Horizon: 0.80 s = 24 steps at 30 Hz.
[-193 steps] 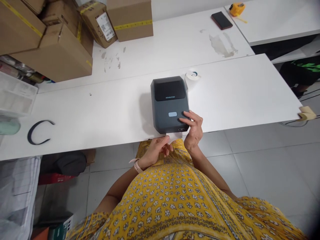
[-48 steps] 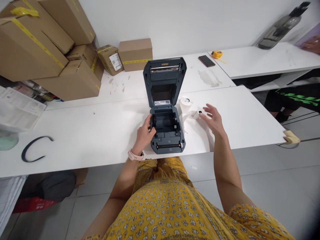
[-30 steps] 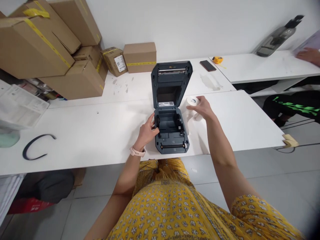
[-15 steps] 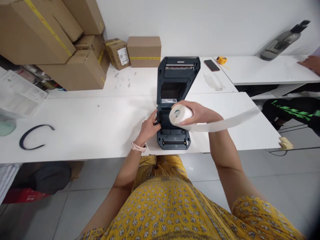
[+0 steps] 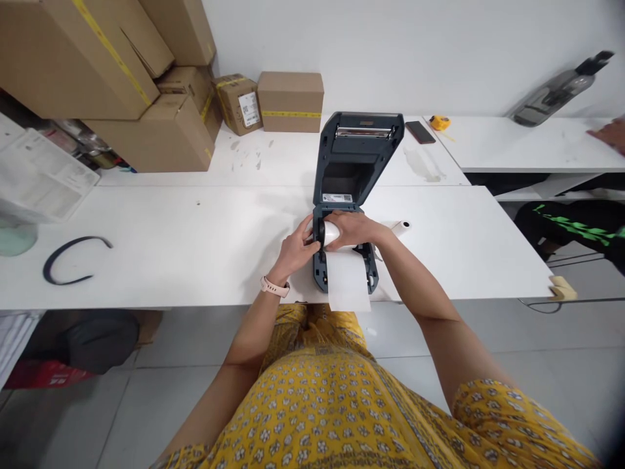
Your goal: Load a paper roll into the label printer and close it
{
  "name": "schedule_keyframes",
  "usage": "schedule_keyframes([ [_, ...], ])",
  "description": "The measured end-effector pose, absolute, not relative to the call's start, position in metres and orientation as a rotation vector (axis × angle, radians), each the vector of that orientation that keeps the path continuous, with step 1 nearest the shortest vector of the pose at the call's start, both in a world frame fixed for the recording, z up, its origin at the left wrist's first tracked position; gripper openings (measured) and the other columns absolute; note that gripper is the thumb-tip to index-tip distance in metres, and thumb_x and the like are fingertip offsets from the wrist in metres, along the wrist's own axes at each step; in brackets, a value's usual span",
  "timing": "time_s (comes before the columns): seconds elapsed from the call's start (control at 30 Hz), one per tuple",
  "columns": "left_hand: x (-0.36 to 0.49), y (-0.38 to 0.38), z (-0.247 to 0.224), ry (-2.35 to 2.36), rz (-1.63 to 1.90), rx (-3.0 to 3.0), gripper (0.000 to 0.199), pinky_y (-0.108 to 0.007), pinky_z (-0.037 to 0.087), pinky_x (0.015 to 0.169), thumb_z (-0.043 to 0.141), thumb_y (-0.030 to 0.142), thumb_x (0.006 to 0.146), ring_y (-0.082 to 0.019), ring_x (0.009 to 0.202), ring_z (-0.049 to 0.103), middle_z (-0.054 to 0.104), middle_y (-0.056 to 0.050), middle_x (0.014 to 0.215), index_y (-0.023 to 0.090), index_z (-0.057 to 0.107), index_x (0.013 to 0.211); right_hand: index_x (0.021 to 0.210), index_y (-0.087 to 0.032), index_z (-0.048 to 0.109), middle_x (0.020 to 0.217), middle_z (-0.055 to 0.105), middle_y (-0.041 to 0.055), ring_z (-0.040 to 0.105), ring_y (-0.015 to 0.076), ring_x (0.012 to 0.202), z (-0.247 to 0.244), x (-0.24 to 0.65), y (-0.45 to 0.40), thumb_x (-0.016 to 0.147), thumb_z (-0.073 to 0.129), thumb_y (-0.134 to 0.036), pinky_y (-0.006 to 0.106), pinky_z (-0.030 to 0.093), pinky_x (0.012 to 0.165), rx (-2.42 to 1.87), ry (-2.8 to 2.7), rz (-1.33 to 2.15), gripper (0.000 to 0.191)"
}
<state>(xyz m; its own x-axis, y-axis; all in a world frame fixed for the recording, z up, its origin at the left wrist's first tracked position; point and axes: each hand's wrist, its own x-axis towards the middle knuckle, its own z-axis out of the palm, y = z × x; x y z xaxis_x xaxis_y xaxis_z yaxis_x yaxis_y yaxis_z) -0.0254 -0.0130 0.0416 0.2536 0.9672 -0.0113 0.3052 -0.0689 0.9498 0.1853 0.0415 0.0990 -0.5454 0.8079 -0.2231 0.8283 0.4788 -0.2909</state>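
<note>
A dark label printer (image 5: 359,166) stands on the white table with its lid raised. Inside its body sits a white label roll (image 5: 332,233), and my right hand (image 5: 351,229) is closed over it from the right. A strip of label paper (image 5: 348,280) runs from the roll over the printer's front and past the table edge. My left hand (image 5: 295,251) grips the left wall of the printer, fingers and thumb at the roll's left end. Beyond my right wrist lies a thin white roll (image 5: 401,227) with a dark core, partly hidden.
Cardboard boxes (image 5: 161,133) are stacked at the back left. A black headband (image 5: 61,257) lies on the left. Behind the printer are a phone (image 5: 420,132) and a yellow tape measure (image 5: 439,122). A pump bottle (image 5: 556,94) and another person's hand (image 5: 610,133) are far right.
My right hand has brought the label roll down into the printer. The paper strip, which trailed off to the right, now hangs over the front. My left hand stays at the printer's left side.
</note>
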Motion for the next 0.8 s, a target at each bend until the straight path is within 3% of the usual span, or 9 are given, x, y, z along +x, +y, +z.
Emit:
schedule_keyframes([
  [0.17,-0.025,-0.012,0.039,1.212,0.888,1.526,0.081,-0.046,0.06,0.105,0.071,0.021,0.085,-0.029,0.119,0.075,0.077,-0.009,0.131,0.027,0.044,0.161,0.143,-0.02,0.062,0.142,0.067,0.018,0.063,0.0438,0.13,0.101,0.19,0.04,0.076,0.084,-0.051,0.053,0.052,0.104,1.459,2.67,-0.639,0.077],
  [0.33,-0.024,-0.013,0.037,1.188,0.908,1.484,0.076,-0.045,0.06,0.105,0.072,0.022,0.086,-0.03,0.127,0.071,0.077,-0.009,0.131,0.026,0.047,0.158,0.117,-0.027,0.075,0.116,0.075,0.0083,0.068,0.0322,0.116,0.144,0.213,0.021,0.096,0.062,-0.057,0.048,0.055,0.101,1.697,3.296,-0.815,0.039],
  [0.43,-0.024,-0.015,0.038,1.156,0.922,1.479,0.074,-0.044,0.058,0.108,0.072,0.024,0.086,-0.03,0.134,0.066,0.074,-0.01,0.137,0.025,0.049,0.157,0.113,-0.032,0.072,0.119,0.071,0.0076,0.059,0.031,0.13,0.182,0.225,0.023,0.103,0.045,-0.063,0.05,0.046,0.116,2.28,3.6,-0.396,0.042],
  [0.53,-0.023,-0.016,0.037,1.114,0.948,1.488,0.068,-0.043,0.052,0.118,0.07,0.027,0.088,-0.029,0.144,0.059,0.063,-0.009,0.153,0.023,0.054,0.154,0.122,-0.033,0.068,0.133,0.068,0.006,0.053,0.0282,0.139,0.202,0.232,0.05,0.102,0.039,-0.07,0.048,0.037,0.125,2.412,3.651,-0.019,0.051],
  [0.7,-0.021,-0.019,0.029,1.08,1.018,1.442,0.067,-0.046,0.047,0.123,0.074,0.039,0.088,-0.033,0.15,0.052,0.059,-0.01,0.158,0.022,0.058,0.151,0.119,-0.033,0.069,0.124,0.074,0.0047,0.066,0.027,0.122,0.188,0.232,0.087,0.1,0.03,-0.076,0.047,0.053,0.108,2.216,3.653,-0.404,0.061],
  [0.8,-0.02,-0.027,0.025,1.095,1.067,1.325,0.078,-0.049,0.051,0.119,0.079,0.051,0.085,-0.035,0.149,0.053,0.061,-0.016,0.154,0.021,0.054,0.152,0.117,-0.031,0.071,0.121,0.075,0.0054,0.067,0.0239,0.122,0.174,0.226,0.063,0.106,0.035,-0.064,0.046,0.054,0.108,2.19,3.821,-0.223,0.05],
])
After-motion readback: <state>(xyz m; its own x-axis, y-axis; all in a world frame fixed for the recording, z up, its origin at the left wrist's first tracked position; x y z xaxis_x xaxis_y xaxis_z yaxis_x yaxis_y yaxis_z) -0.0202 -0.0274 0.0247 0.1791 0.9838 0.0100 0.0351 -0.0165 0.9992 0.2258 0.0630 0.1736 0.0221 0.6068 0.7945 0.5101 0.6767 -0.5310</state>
